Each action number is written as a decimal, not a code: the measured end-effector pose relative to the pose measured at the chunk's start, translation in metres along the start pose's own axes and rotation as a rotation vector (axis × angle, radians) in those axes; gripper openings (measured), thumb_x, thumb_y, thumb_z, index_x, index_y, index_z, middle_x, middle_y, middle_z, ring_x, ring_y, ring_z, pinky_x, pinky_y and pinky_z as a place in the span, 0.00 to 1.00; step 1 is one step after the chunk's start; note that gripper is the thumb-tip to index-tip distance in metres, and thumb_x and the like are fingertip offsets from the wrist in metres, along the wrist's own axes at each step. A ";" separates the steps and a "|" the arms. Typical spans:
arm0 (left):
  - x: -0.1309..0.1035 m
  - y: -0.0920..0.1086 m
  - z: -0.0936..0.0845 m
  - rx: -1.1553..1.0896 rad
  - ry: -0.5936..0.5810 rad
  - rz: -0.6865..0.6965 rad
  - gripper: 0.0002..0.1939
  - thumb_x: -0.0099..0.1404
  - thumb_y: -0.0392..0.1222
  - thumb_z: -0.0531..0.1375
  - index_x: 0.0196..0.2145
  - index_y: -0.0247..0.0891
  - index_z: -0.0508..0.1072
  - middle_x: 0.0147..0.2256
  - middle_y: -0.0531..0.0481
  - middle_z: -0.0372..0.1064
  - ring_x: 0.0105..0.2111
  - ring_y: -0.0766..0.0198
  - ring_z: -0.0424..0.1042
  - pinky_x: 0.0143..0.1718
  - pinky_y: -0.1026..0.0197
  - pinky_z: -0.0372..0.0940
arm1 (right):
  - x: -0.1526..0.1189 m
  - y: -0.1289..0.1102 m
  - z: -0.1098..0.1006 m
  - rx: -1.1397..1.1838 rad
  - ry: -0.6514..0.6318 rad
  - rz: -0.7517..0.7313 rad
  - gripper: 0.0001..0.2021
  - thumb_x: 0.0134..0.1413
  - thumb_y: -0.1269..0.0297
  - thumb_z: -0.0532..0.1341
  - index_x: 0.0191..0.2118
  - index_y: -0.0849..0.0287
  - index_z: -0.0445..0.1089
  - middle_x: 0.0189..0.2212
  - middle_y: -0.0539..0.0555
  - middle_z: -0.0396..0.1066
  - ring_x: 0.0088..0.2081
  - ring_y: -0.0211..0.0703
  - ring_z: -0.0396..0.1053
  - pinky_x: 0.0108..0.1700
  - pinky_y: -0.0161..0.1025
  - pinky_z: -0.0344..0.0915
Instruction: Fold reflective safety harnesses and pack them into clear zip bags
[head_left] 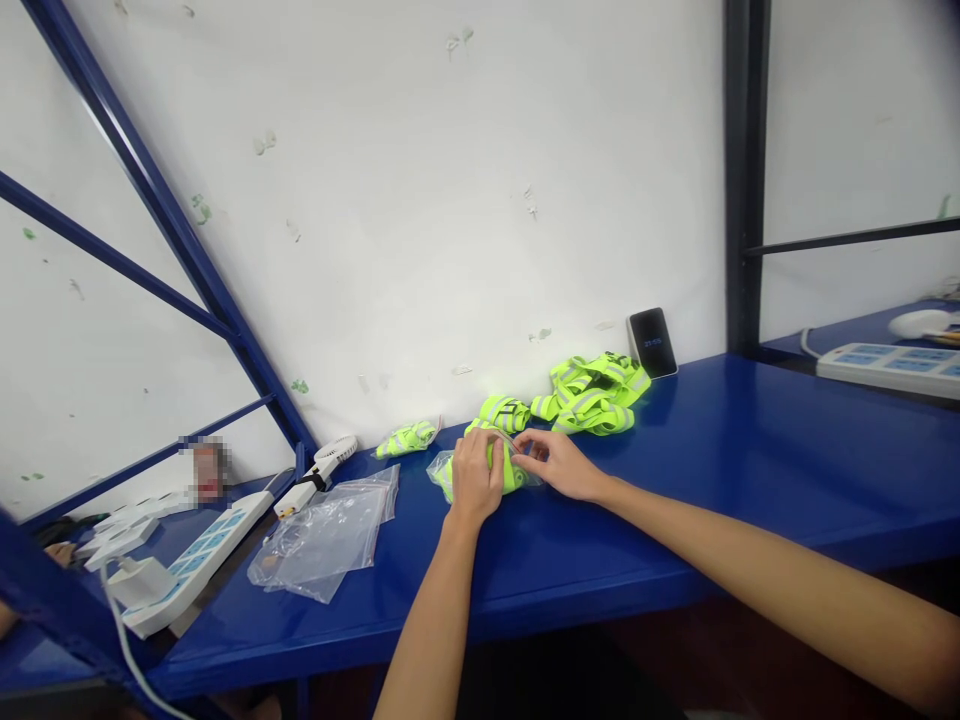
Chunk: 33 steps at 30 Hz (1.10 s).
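Observation:
Between my hands is a clear zip bag (439, 470) holding neon yellow-green reflective straps (512, 478), resting on the blue table. My left hand (478, 475) is closed over the bag's left side, thumb pressed on top. From the right, my right hand (559, 465) pinches the bag's opening edge with thumb and forefinger. Just behind lies a rolled reflective strap (504, 411), and further right a loose heap of reflective straps (596, 392). Part of the held bag is hidden under my fingers.
A filled zip bag (409, 438) lies left by the wall. Flat clear bags (330, 530) are nearer me, beside a small white fan (335, 452). A phone-like device (652, 343) leans on the wall. Power strips (199, 565) sit beyond the blue frame posts (745, 180).

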<state>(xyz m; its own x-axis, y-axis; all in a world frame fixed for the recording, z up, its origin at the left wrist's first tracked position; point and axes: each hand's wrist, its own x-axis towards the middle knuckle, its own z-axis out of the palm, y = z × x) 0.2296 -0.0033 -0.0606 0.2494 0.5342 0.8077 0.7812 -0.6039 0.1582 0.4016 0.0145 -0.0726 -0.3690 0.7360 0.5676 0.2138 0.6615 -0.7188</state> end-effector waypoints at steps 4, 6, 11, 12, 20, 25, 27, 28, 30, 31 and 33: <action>-0.001 0.001 0.002 0.005 -0.038 0.020 0.06 0.70 0.39 0.49 0.38 0.40 0.65 0.37 0.48 0.69 0.39 0.59 0.68 0.41 0.56 0.58 | 0.001 0.002 0.000 -0.035 -0.001 0.000 0.13 0.58 0.56 0.58 0.34 0.61 0.71 0.22 0.49 0.68 0.23 0.37 0.61 0.28 0.34 0.57; -0.001 0.002 0.002 0.008 -0.041 0.011 0.06 0.70 0.39 0.49 0.39 0.40 0.66 0.38 0.48 0.69 0.39 0.58 0.68 0.41 0.56 0.58 | 0.001 0.002 0.001 -0.048 0.009 -0.020 0.13 0.59 0.56 0.57 0.33 0.61 0.71 0.24 0.50 0.69 0.24 0.37 0.62 0.29 0.35 0.57; 0.000 0.003 0.001 0.000 -0.029 0.018 0.06 0.70 0.38 0.50 0.37 0.40 0.66 0.37 0.48 0.70 0.39 0.59 0.68 0.41 0.56 0.58 | 0.002 -0.002 0.003 -0.094 0.027 -0.092 0.13 0.61 0.59 0.54 0.31 0.61 0.71 0.26 0.51 0.70 0.27 0.39 0.62 0.30 0.35 0.57; 0.001 0.003 0.001 -0.006 -0.024 0.021 0.06 0.70 0.38 0.50 0.37 0.40 0.66 0.37 0.49 0.70 0.39 0.59 0.68 0.41 0.56 0.58 | 0.002 -0.002 0.004 -0.097 0.025 -0.101 0.14 0.61 0.59 0.54 0.31 0.61 0.70 0.26 0.50 0.70 0.27 0.39 0.62 0.30 0.35 0.57; 0.000 0.001 0.004 0.085 0.025 -0.006 0.07 0.70 0.38 0.49 0.37 0.39 0.66 0.35 0.48 0.69 0.37 0.60 0.68 0.39 0.57 0.58 | 0.003 0.008 -0.003 -0.031 -0.066 -0.031 0.10 0.54 0.60 0.60 0.34 0.61 0.73 0.29 0.53 0.74 0.28 0.40 0.67 0.33 0.36 0.62; -0.002 0.000 0.007 0.127 0.041 -0.008 0.08 0.70 0.38 0.49 0.37 0.39 0.66 0.35 0.48 0.69 0.37 0.59 0.68 0.39 0.56 0.57 | 0.004 0.008 -0.003 -0.056 -0.089 -0.005 0.11 0.55 0.60 0.58 0.31 0.62 0.73 0.24 0.52 0.72 0.26 0.39 0.65 0.30 0.35 0.61; -0.001 0.000 0.008 0.118 0.059 -0.016 0.08 0.71 0.38 0.49 0.38 0.39 0.66 0.36 0.48 0.70 0.38 0.59 0.68 0.40 0.56 0.58 | 0.004 0.005 -0.002 -0.076 -0.080 -0.014 0.11 0.56 0.60 0.57 0.31 0.62 0.73 0.23 0.51 0.70 0.25 0.39 0.64 0.29 0.35 0.59; -0.001 -0.001 0.008 0.113 0.066 -0.017 0.07 0.71 0.38 0.49 0.38 0.39 0.66 0.36 0.47 0.70 0.38 0.59 0.68 0.40 0.56 0.58 | 0.004 0.003 -0.001 -0.088 -0.072 -0.020 0.11 0.56 0.61 0.57 0.31 0.61 0.72 0.23 0.51 0.70 0.25 0.38 0.63 0.29 0.35 0.59; -0.001 -0.002 0.008 0.107 0.075 -0.019 0.08 0.71 0.38 0.49 0.38 0.38 0.66 0.36 0.47 0.70 0.38 0.59 0.68 0.39 0.56 0.58 | 0.005 0.003 0.000 -0.101 -0.060 -0.023 0.11 0.56 0.61 0.57 0.31 0.61 0.72 0.23 0.51 0.70 0.25 0.39 0.63 0.29 0.36 0.59; -0.001 -0.002 0.009 0.106 0.078 -0.021 0.08 0.71 0.38 0.49 0.38 0.38 0.66 0.36 0.47 0.70 0.37 0.59 0.68 0.39 0.56 0.58 | 0.006 0.004 0.000 -0.095 -0.060 -0.020 0.11 0.56 0.61 0.57 0.31 0.61 0.73 0.24 0.51 0.71 0.26 0.39 0.64 0.29 0.36 0.60; 0.000 -0.003 0.009 0.116 0.081 -0.022 0.08 0.71 0.38 0.49 0.38 0.38 0.67 0.36 0.47 0.70 0.37 0.59 0.68 0.39 0.56 0.58 | 0.007 0.008 -0.003 -0.059 -0.075 -0.007 0.10 0.55 0.62 0.58 0.35 0.62 0.74 0.28 0.53 0.74 0.28 0.41 0.67 0.33 0.37 0.63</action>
<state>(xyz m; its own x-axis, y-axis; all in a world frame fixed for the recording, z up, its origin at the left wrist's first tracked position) 0.2324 0.0034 -0.0664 0.1882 0.4945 0.8485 0.8481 -0.5176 0.1136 0.4038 0.0258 -0.0733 -0.4371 0.7201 0.5388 0.2632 0.6753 -0.6890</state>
